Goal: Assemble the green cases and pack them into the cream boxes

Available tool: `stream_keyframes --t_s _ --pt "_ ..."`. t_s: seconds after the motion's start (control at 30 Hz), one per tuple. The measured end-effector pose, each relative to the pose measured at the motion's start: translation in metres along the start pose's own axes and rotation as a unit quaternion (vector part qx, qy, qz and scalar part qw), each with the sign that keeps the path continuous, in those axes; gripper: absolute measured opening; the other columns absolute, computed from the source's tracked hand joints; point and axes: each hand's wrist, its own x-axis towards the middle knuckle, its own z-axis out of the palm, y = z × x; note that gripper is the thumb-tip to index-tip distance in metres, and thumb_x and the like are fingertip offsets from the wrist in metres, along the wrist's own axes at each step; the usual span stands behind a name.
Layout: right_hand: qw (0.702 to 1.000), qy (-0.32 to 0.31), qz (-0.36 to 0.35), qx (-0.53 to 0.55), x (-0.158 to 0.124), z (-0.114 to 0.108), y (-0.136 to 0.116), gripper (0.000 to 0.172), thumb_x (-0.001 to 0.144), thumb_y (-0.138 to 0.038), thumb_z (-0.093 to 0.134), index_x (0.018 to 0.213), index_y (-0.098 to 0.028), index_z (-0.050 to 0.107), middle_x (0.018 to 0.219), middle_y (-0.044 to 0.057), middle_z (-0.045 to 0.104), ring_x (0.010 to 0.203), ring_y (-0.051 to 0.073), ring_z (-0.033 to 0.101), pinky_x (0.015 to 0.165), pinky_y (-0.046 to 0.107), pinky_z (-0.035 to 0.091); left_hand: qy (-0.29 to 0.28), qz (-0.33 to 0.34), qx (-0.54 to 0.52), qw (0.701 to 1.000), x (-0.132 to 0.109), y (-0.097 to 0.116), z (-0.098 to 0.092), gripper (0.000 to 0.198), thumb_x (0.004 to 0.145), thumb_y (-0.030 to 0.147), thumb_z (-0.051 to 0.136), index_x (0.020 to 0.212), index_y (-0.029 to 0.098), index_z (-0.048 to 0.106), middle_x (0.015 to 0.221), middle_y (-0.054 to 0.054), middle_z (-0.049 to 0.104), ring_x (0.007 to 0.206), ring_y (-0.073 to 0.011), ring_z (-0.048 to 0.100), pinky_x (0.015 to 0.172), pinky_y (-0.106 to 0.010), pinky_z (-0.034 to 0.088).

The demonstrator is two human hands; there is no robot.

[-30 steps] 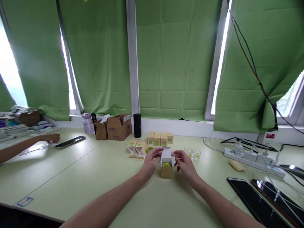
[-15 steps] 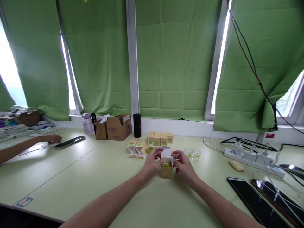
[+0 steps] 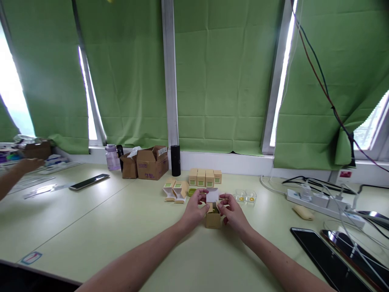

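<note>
A small tan cardboard box [image 3: 213, 220] stands on the pale table [image 3: 121, 227] with its white top flap [image 3: 212, 196] raised. Something green shows inside it. My left hand [image 3: 196, 209] grips the box's left side, fingers curled over the side flap. My right hand [image 3: 232, 212] holds the right side, fingertips pinching in at the opening. Behind the box stands a row of closed tan boxes with green labels [image 3: 205, 177]. Two opened boxes [image 3: 175, 191] lie to the left of that row.
Two small clear cups with yellow contents [image 3: 246, 196] sit right of the box. A power strip with cables [image 3: 322, 200] and dark phones [image 3: 328, 255] lie at right. Brown cartons [image 3: 148, 163], a black cylinder [image 3: 175, 160], a bottle [image 3: 112, 157] line the sill. Another person's hand [image 3: 24, 166] is far left.
My hands closed in on the box's sides and the side flaps folded inward over the green item. The other person's hand at far left drew back towards the window.
</note>
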Motion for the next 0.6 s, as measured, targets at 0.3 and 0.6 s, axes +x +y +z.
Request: stream_keyframes --t_s 0.3,0.6 --pt "0.999 -0.008 0.034 -0.019 -0.0044 0.0044 -0.0058 0.053 0.071 -0.052 0.071 0.113 -0.025 0.053 0.095 0.002 0.054 0.071 0.019 0.058 0.04 0.024 0.042 -0.004 -0.001 0.02 1.0 0.0008 -0.0057 -0.0007 0.045 0.076 0.016 0.065 0.119 0.019 0.051 0.107 -0.009 0.072 0.1 -0.024 0.064 0.092 -0.039 0.046" --pt "0.999 -0.013 0.026 -0.027 -0.0006 0.0045 -0.0018 0.055 0.069 -0.051 0.069 0.114 -0.025 0.052 0.097 0.003 0.053 0.07 0.019 0.057 0.039 0.024 0.042 -0.003 -0.001 0.035 0.999 0.0013 -0.0062 -0.0006 0.045 0.076 0.015 0.062 0.119 0.02 0.047 0.105 -0.007 0.072 0.099 -0.023 0.064 0.091 -0.038 0.044"
